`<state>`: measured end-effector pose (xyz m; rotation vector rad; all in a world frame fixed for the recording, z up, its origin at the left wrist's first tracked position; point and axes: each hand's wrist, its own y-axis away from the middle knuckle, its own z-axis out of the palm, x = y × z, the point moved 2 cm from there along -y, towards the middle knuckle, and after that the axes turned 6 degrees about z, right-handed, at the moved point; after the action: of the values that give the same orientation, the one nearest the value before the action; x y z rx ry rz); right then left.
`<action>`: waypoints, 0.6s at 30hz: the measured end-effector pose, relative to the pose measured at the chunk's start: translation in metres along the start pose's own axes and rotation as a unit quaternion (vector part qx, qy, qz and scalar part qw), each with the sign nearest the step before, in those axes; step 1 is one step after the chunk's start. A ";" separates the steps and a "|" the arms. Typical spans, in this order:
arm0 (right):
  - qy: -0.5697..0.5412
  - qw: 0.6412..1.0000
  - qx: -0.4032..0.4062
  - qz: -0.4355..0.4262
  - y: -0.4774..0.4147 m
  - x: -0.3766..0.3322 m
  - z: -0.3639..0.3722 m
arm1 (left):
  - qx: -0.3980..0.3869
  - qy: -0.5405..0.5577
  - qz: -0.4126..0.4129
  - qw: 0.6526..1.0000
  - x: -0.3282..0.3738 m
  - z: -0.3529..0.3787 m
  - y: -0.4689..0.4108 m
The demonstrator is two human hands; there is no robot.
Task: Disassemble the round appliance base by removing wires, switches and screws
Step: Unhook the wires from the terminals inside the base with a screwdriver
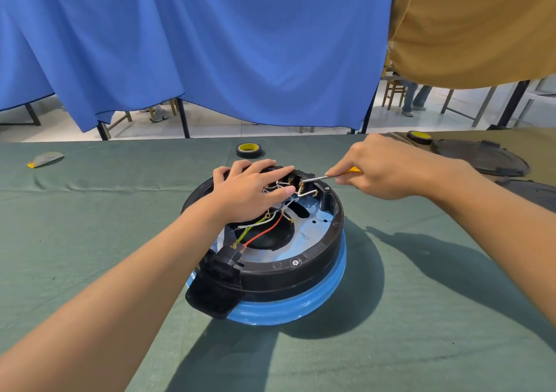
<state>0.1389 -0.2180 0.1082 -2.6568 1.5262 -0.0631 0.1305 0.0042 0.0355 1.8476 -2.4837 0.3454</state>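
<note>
1. Left hand (251, 191): forearm comes from bottom-left, palm down on the far-left rim of the round appliance base (301, 274). Fingers a little spread and flat; tips lie over the white wires (287, 202), thumb near the middle.
2. Base sits at table centre on the green cloth (90, 226), open side up, black ring above a blue part. Red wire (264, 232) and green-yellow wire (251, 231) run to a black plug block (221, 277) at the front.
3. Right hand (388, 170): arm enters from the right, fingers pressed together, pinching a screwdriver (323, 177) w/ yellow handle. Its tip is at the terminals (296, 182) on the far inner wall.
4. Handle mostly hidden in the fist; tip contact probably on a screw, too small to tell.
</note>
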 end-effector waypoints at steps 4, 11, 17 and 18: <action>-0.012 0.999 -0.029 0.012 -0.005 0.007 -0.004 | 0.000 0.001 -0.001 1.000 0.001 -0.001 0.001; -0.114 0.987 -0.109 -0.014 -0.037 0.022 -0.010 | -0.001 0.000 -0.003 1.000 0.001 -0.001 0.001; -0.117 0.987 -0.113 -0.013 -0.044 0.018 -0.010 | 0.002 0.001 -0.003 1.000 0.000 -0.001 0.001; -0.098 0.990 -0.098 -0.013 -0.042 0.015 -0.009 | 0.000 0.002 -0.003 1.000 0.000 -0.001 0.001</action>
<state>0.1817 -0.2100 0.1211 -2.7294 1.5057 0.3539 0.1292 0.0051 0.0362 1.8525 -2.4739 0.3495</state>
